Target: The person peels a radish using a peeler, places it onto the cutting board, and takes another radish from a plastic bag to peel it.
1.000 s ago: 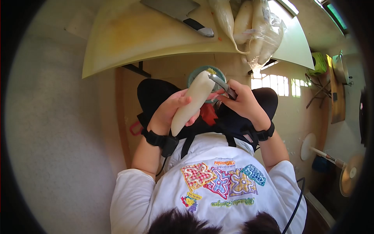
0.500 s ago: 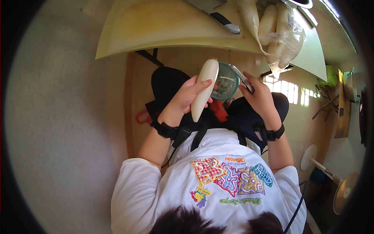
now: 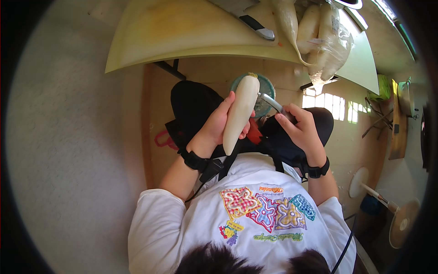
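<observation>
Left hand (image 3: 214, 125): clamping round the lower half of the white radish (image 3: 241, 112), setting thumb on one flank and curling fingers round the other, probably for steadying against pressure while leaving the upper part bare.

White radish: slanting above the lap, between both hands, pointing its tapered end back toward the shirt (image 3: 269, 182) and its greenish crown away.

Right hand (image 3: 303, 132): closing on the handle of a silver peeler-like tool (image 3: 272, 101), pinching between thumb and fingers, likely for fine control of angle.

Tool head: meeting or just beside the radish's upper right flank; contact too small to tell.

Teal container (image 3: 272, 85): sitting low beyond the radish, partly hidden by its upper end, apparently for catching anything falling.

Knees (image 3: 194, 102): spreading either side, making room for container and forearms.

Yellowish table (image 3: 182, 36): standing ahead, keeping other things in reach but off the lap.

Large knife (image 3: 257, 27): lying flat there, turning its black handle toward the near edge, perhaps for easy pickup.

Clear plastic bag (image 3: 335, 55): bunching round more radishes (image 3: 309, 27) at the table's right, drooping slightly over the edge.
</observation>
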